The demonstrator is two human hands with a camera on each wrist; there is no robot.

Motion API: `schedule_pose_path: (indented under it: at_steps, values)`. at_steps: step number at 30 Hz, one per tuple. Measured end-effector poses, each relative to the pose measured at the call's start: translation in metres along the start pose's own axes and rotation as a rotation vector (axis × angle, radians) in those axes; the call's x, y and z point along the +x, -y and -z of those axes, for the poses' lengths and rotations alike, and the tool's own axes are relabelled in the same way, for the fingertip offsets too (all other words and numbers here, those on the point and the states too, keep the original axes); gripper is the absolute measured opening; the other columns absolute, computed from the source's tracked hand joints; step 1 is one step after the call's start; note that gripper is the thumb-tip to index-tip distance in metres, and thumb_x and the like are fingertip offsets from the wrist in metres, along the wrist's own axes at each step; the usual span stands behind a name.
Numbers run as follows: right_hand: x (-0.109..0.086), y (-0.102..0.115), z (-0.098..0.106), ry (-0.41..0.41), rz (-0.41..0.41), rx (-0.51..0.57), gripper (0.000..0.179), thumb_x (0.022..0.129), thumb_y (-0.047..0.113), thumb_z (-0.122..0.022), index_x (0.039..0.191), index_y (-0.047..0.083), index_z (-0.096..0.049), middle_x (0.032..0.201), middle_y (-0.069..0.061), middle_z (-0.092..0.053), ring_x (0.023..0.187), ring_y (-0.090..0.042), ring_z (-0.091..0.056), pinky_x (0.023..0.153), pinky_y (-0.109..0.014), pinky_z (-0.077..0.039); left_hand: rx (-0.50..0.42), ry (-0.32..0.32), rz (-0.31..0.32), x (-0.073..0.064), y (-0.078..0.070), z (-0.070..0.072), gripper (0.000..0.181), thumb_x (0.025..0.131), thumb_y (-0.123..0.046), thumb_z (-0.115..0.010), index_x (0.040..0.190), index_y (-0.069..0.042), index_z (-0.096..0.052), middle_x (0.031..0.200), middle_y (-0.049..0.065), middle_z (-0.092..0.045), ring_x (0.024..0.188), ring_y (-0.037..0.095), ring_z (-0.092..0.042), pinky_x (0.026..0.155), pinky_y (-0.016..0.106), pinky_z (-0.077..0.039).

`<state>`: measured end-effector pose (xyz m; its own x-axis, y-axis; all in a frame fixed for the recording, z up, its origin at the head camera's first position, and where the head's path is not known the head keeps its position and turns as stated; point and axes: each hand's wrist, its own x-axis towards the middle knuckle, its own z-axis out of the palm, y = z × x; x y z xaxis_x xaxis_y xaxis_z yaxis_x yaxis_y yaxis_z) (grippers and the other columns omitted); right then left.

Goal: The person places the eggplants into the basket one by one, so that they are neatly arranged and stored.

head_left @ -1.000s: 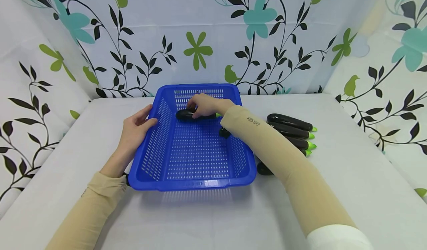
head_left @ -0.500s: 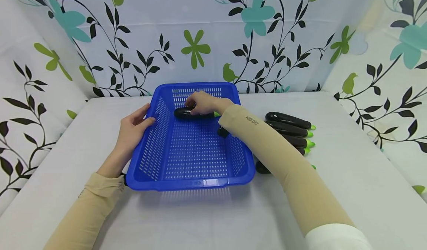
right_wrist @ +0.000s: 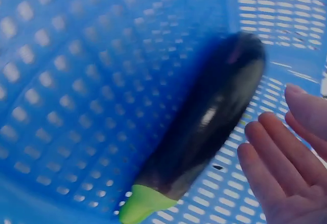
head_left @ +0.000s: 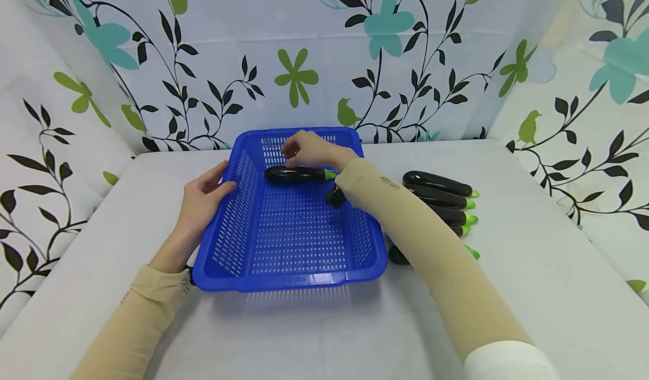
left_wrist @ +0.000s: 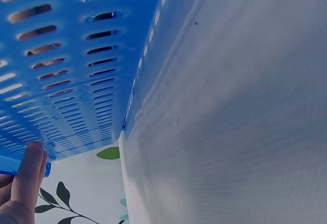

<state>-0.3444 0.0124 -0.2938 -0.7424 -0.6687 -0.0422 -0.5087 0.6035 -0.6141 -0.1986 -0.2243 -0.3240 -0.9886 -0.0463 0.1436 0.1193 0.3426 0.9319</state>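
A blue slotted basket (head_left: 238, 216) stands on the white table. One dark eggplant (head_left: 296, 174) with a green stem end lies across its far part; the right wrist view shows the eggplant (right_wrist: 204, 127) on the basket floor. My right hand (head_left: 306, 147) hovers just above it, fingers loose, apart from it; its fingers (right_wrist: 276, 157) are straight beside the eggplant. My left hand (head_left: 203, 197) rests on the basket's left rim, with a fingertip (left_wrist: 28, 175) against the basket wall (left_wrist: 66, 75).
Several more eggplants (head_left: 438, 197) lie in a row on the table right of the basket, partly behind my right forearm. A small dark object (head_left: 334, 198) sits under my right wrist. Floral cloth walls close in three sides.
My right hand has let go of the eggplant and lifted slightly off it. The eggplant now lies free in the basket. The left hand has stayed on the rim.
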Motion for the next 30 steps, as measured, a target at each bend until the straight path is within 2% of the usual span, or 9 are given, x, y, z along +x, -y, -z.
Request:
schedule_pose_path:
  at_steps: [6,12,21,26,30]
  values:
    - [-0.011,0.009,0.016,-0.019,-0.024,0.09,0.042,0.094,0.013,-0.069,0.132,-0.001,-0.061,0.125,-0.011,-0.066,0.117,-0.022,-0.06,0.103,-0.034,-0.047,-0.002,0.002,0.002,-0.001,0.002,-0.001,0.06,0.101,-0.019,-0.057,0.155,-0.007,-0.034,0.158,0.012,-0.038,0.141,0.032,-0.043,0.096,0.017,-0.047]
    - [-0.026,0.014,0.043,-0.061,-0.032,0.197,0.041,0.092,0.016,-0.071,0.13,0.001,-0.063,0.124,-0.01,-0.067,0.116,-0.02,-0.062,0.102,-0.034,-0.048,0.013,0.0,-0.006,0.001,0.002,-0.001,0.06,0.1,-0.02,-0.058,0.155,-0.007,-0.035,0.158,0.012,-0.039,0.141,0.032,-0.044,0.097,0.017,-0.047]
    - [-0.053,-0.002,0.08,-0.183,-0.063,0.291,0.041,0.092,0.023,-0.071,0.13,0.007,-0.064,0.122,-0.006,-0.068,0.113,-0.018,-0.063,0.104,-0.036,-0.048,0.013,0.006,-0.009,0.001,0.003,-0.002,0.06,0.101,-0.019,-0.057,0.155,-0.006,-0.034,0.158,0.012,-0.038,0.141,0.034,-0.044,0.096,0.017,-0.047]
    - [-0.075,-0.01,0.099,-0.284,-0.062,0.306,0.044,0.091,0.026,-0.073,0.13,0.007,-0.065,0.123,-0.007,-0.068,0.111,-0.018,-0.065,0.104,-0.036,-0.049,0.027,0.006,-0.013,0.001,0.002,0.0,0.06,0.101,-0.021,-0.057,0.155,-0.008,-0.034,0.158,0.013,-0.038,0.141,0.035,-0.044,0.096,0.017,-0.047]
    - [-0.094,-0.02,0.112,-0.328,-0.087,0.311,0.046,0.091,0.031,-0.073,0.131,0.009,-0.064,0.127,-0.006,-0.067,0.116,-0.017,-0.062,0.108,-0.038,-0.044,0.033,0.005,-0.011,0.001,0.002,0.0,0.06,0.101,-0.022,-0.056,0.155,-0.008,-0.034,0.158,0.013,-0.038,0.14,0.036,-0.044,0.096,0.018,-0.048]
